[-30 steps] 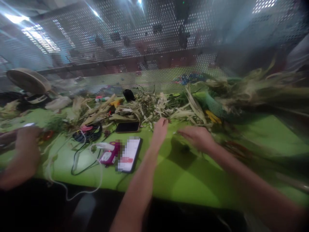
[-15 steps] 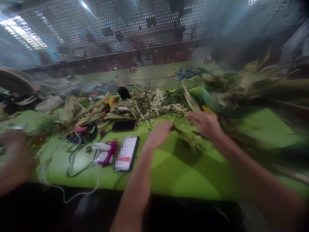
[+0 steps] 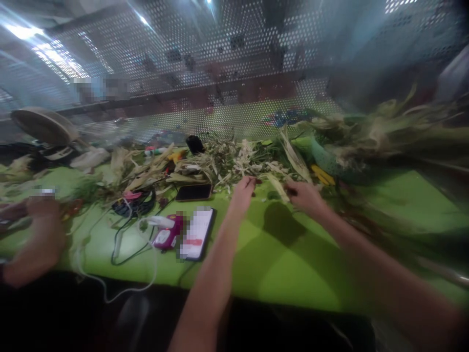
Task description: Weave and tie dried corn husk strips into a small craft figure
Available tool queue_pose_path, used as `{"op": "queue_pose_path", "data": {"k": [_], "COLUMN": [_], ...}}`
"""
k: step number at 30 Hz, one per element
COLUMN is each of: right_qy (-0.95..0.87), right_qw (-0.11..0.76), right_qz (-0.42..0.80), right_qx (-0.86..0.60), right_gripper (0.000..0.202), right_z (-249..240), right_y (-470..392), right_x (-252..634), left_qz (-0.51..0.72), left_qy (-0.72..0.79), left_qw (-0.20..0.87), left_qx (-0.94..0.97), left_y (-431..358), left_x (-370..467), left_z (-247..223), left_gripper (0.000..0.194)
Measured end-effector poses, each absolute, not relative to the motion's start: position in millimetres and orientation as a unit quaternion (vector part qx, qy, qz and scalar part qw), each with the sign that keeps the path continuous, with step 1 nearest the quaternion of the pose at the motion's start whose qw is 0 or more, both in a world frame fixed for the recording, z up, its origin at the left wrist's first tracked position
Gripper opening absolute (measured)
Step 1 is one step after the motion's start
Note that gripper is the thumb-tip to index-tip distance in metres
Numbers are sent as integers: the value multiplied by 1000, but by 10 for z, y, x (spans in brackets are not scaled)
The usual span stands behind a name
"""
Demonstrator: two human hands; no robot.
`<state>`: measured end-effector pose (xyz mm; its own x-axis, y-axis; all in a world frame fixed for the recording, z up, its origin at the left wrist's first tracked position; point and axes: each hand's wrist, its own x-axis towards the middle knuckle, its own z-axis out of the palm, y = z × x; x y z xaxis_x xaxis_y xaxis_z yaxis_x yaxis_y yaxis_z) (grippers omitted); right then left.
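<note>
My left hand (image 3: 245,188) is at the front edge of a pile of shredded corn husks (image 3: 244,154), its fingers pinched together. Whatever lies between those fingertips is too blurred to make out. My right hand (image 3: 304,196) is curled to the right of it, with the fingertips closed at the lower end of a pale strip of corn husk (image 3: 277,187). That strip slants up and left toward the pile. A longer dry husk (image 3: 295,154) lies just behind my right hand, and yellow pieces (image 3: 322,174) sit beside a teal basket (image 3: 326,154).
Left of my forearms on the green table (image 3: 278,274) lie a lit phone (image 3: 198,234), a dark phone (image 3: 194,192), a magenta power box (image 3: 170,232) and looped cables (image 3: 120,234). Another person's hand (image 3: 44,210) is at far left. Husks overhang the basket, before a perforated metal screen (image 3: 220,78).
My left hand has moved slightly away toward the pile. The husk that hung low between my hands is now higher, at my right fingertips. The whole view has shifted slightly.
</note>
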<state>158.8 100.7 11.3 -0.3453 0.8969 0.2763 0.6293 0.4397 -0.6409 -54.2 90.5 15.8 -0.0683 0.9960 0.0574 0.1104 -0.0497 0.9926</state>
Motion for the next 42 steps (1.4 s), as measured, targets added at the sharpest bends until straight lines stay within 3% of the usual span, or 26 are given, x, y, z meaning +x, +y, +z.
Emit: {"op": "queue_pose_path", "data": {"k": [3, 7, 15, 17, 19, 23, 26, 33, 42], "right_qy": [-817, -826, -833, -834, -813, -642, -509, -465, -391], "right_qw": [237, 162, 241, 269, 307, 376, 386, 424, 441], "right_qz": [212, 241, 145, 107, 167, 507, 664, 660, 712], "right_qx": [-481, -483, -478, -470, -465, -435, -389, -411, -382], "right_gripper": [27, 42, 35, 44, 54, 51, 48, 32, 31], "right_z": [152, 150, 86, 115, 141, 119, 54, -10, -40], "right_y": [962, 963, 1062, 1020, 952, 831, 810, 847, 835], "right_x": [1536, 1539, 1668, 1609, 1510, 1303, 1236, 1233, 1200], "left_qz": [527, 588, 647, 621, 589, 537, 519, 490, 501], "left_qy": [556, 510, 462, 498, 525, 544, 552, 570, 556], "left_qw": [409, 473, 521, 498, 478, 446, 436, 391, 389], "left_qx": [495, 412, 310, 345, 387, 466, 486, 532, 538], "left_y": [942, 962, 963, 949, 922, 842, 803, 794, 786], "left_x": [-546, -569, -631, -557, -450, -250, -188, -181, -143], "left_z": [112, 113, 156, 117, 78, 47, 56, 74, 33], "left_gripper": [18, 19, 22, 22, 21, 18, 16, 15, 15]}}
